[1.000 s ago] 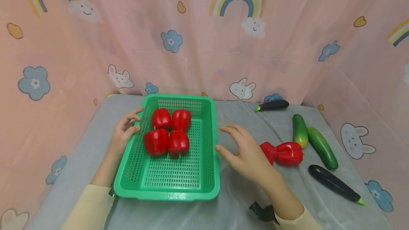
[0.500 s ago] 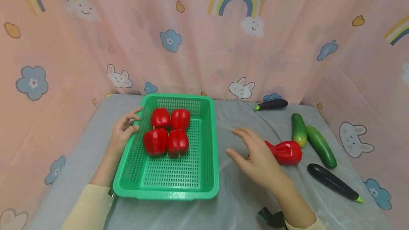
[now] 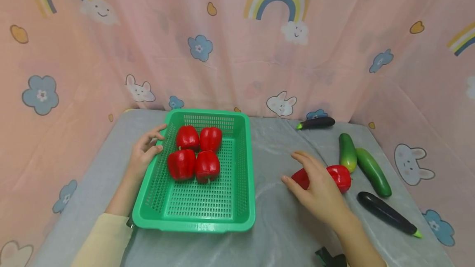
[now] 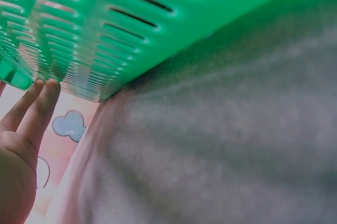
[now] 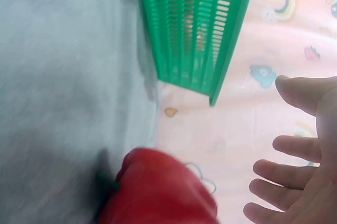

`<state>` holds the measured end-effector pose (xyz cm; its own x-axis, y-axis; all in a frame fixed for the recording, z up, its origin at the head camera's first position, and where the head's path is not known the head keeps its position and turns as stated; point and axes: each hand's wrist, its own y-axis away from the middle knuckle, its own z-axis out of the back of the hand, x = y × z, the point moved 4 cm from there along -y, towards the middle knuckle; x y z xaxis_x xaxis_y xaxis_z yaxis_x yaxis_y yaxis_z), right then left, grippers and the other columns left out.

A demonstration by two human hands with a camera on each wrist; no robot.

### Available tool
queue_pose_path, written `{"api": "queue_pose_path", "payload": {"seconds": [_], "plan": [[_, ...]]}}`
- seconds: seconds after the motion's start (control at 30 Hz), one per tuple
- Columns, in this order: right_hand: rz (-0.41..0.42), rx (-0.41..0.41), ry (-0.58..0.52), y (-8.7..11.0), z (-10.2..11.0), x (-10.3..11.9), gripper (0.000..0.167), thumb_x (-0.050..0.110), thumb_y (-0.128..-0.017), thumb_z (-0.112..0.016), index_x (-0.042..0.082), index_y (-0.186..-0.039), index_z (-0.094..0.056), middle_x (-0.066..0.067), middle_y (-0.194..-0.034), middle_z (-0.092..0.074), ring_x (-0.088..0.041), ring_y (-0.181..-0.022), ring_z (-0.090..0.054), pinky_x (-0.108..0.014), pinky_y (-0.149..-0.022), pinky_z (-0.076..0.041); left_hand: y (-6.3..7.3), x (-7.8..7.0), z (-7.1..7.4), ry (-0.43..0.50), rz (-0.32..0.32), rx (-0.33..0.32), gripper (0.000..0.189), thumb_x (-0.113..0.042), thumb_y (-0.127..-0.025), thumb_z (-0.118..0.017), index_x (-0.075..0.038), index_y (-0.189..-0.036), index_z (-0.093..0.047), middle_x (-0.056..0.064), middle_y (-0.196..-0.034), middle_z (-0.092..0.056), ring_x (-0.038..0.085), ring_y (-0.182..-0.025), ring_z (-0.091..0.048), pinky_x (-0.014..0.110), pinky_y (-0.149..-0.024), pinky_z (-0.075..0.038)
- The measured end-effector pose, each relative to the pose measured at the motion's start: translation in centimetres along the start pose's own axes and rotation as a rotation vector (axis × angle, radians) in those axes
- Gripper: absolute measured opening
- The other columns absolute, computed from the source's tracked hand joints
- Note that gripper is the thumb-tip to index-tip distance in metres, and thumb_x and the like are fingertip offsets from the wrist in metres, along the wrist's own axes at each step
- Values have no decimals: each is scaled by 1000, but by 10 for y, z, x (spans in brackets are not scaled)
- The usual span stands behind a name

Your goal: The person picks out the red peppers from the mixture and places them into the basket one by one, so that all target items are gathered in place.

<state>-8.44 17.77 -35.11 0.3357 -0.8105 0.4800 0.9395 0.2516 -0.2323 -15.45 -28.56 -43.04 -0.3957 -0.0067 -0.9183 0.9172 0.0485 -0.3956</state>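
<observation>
A green plastic basket [image 3: 194, 226] holds several red bell peppers [image 3: 181, 165] grouped in its back left part. My left hand [image 3: 142, 149] rests at the basket's left rim; in the left wrist view its extended fingers [image 4: 39, 108] touch the slotted outer wall. To the right of the basket, my right hand [image 3: 317, 186] is above the table with fingers spread and thumb apart. It partly covers a red bell pepper [image 3: 301, 178] in the head view. Another red bell pepper [image 3: 339, 177] lies just right of that hand. The right wrist view shows a red bell pepper [image 5: 158, 192] below the hand.
Two cucumbers [image 3: 347, 151] lie at the right on the grey cloth [image 3: 274, 226]. A dark eggplant [image 3: 387, 214] is at the front right, and another eggplant [image 3: 315, 122] lies near the back edge. A pink patterned curtain [image 3: 230, 52] surrounds the table.
My right hand has moved right, away from the basket's right rim, to above the loose bell peppers. The left hand and the basket have stayed in place.
</observation>
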Motion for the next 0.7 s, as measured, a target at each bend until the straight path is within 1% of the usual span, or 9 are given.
{"api": "queue_pose_path", "payload": {"seconds": [0.13, 0.27, 0.5, 0.7], "plan": [[-34, 19, 17, 6, 1, -11, 82, 38, -90, -91, 10, -157, -53, -15, -161, -51, -41, -146, -47, -68, -91, -58, 0, 1, 0, 6, -10, 2, 15, 15, -96, -55, 18, -110, -55, 17, -154, -62, 22, -145, -52, 38, -112, -39], [-68, 40, 19, 10, 3, -20, 83, 42, -91, -89, 11, -159, -51, -17, -161, -50, -43, -145, -47, -70, -90, -57, 0, 2, 1, 10, -23, -1, 14, 15, -96, -56, 17, -110, -56, 17, -153, -62, 23, -146, -52, 37, -112, -39], [-98, 72, 36, 14, 2, -32, 91, 40, -87, -92, 8, -160, -48, -21, -161, -48, -46, -144, -47, -72, -89, -57, 0, 4, 2, 15, -31, 2, 14, 14, -96, -56, 17, -110, -56, 16, -153, -63, 22, -146, -52, 41, -114, -38], [-138, 125, 58, 15, -5, -41, 104, 43, -82, -96, 5, -163, -43, -23, -163, -45, -49, -145, -44, -72, -90, -56, -1, 4, 2, 14, -27, 3, 14, 13, -97, -56, 17, -111, -56, 16, -153, -62, 23, -147, -51, 43, -115, -37]]}}
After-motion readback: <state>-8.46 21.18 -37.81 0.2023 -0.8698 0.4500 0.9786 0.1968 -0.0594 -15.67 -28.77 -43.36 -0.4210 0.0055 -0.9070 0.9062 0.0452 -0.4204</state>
